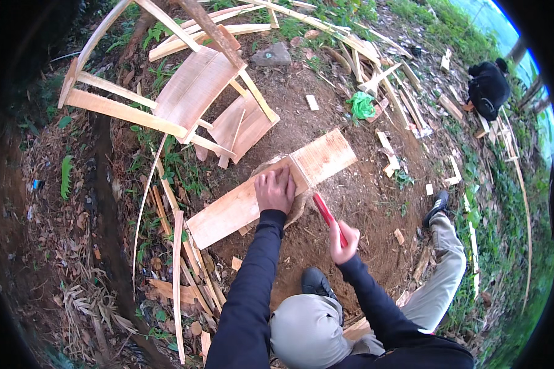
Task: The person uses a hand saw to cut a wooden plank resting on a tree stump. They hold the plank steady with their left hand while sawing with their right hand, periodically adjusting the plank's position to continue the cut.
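A wide pale board (234, 212) lies slantwise across a tree stump (297, 212), its far end to the right. My left hand (275, 191) presses down on top of the board, fingers laid on the wood and not wrapped round it. In my right hand (343, 242) is a red-handled saw (324, 209), closed in my fist at the board's near edge. The saw's thin blade appears edge-on, lined up with a crosswise line on the board just right of my left fingers.
A wooden chair frame (188, 86) stands at the upper left. Loose wood strips (177, 286) lie left of me, and more sticks (406, 101) are piled beyond. A stone (272, 55), a green plastic bag (361, 106) and a crouching person in black (488, 89) are farther off.
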Motion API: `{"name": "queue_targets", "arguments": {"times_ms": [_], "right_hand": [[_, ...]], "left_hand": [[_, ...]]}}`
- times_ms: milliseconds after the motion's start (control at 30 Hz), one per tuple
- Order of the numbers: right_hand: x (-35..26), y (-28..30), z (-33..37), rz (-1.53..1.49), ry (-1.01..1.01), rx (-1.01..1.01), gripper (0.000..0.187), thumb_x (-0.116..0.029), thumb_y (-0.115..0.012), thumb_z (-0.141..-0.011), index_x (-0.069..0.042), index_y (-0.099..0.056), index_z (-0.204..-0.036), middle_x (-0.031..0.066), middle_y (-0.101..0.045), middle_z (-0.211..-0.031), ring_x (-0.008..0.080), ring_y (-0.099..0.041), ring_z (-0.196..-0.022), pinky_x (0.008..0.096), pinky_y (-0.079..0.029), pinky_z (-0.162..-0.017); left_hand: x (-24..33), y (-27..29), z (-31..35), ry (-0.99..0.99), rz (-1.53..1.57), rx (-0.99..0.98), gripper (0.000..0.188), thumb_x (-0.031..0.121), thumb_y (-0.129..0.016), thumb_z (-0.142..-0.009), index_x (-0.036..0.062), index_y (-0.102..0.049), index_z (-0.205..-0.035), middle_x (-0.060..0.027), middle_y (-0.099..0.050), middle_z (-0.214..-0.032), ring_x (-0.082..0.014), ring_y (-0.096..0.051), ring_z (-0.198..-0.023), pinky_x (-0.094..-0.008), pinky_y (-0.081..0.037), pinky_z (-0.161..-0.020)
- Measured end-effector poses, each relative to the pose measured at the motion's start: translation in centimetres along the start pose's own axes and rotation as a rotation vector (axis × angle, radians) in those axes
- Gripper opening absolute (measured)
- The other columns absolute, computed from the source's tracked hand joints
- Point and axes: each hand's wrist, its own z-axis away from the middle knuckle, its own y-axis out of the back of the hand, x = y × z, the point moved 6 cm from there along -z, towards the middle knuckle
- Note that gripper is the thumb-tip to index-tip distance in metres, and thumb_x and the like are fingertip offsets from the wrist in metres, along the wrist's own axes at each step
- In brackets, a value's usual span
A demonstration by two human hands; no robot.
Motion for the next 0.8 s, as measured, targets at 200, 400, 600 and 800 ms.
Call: {"name": "queue_targets", "arguments": {"times_ms": [200,400,600,800], "right_hand": [[-1.2,3.5,4.2,-0.024,0.005,-0.035,0.020,-0.006,-0.060,-0.094,0.000,-0.063,-0.075,0.0084,-0.051,-0.051,0.0214,-0.053,-0.038,0.0344,-0.036,-0.041],[-0.1,-0.6,-1.8,-0.057,-0.035,-0.055,0.019,-0.005,-0.062,-0.095,-0.001,-0.061,-0.076,0.0113,-0.051,-0.053,0.0233,-0.053,-0.040,0.0340,-0.037,-0.043],[-0.1,3.5,4.7,0.038,0.018,-0.038,0.012,-0.002,-0.061,-0.092,0.001,-0.066,-0.082,0.0093,-0.054,-0.053,0.0210,-0.056,-0.041,0.0335,-0.039,-0.043],[1.2,-0.4,-0.2,-0.064,-0.014,0.004,0.025,-0.004,-0.060,-0.095,-0.002,-0.055,-0.070,0.0082,-0.046,-0.050,0.0210,-0.049,-0.038,0.0338,-0.034,-0.042]], "left_hand": [[-0.5,0.8,0.0,-0.031,-0.005,0.025,0.031,0.022,-0.068,-0.088,0.0082,-0.074,-0.115,-0.0084,-0.065,-0.094,-0.0284,-0.057,-0.086,-0.0404,-0.046,-0.081],[-0.3,0.1,-0.3,0.015,-0.012,-0.008,0.029,0.016,-0.070,-0.086,0.0082,-0.075,-0.113,-0.0090,-0.064,-0.097,-0.0282,-0.057,-0.088,-0.0393,-0.047,-0.079],[-0.5,0.6,0.0,-0.005,0.000,0.019,0.028,0.017,-0.069,-0.087,0.0079,-0.075,-0.113,-0.0075,-0.065,-0.097,-0.0283,-0.057,-0.088,-0.0401,-0.048,-0.080],[-0.4,0.2,-0.1,0.002,-0.012,-0.002,0.029,0.019,-0.069,-0.088,0.0092,-0.075,-0.114,-0.0073,-0.064,-0.094,-0.0286,-0.057,-0.088,-0.0400,-0.048,-0.080]]}}
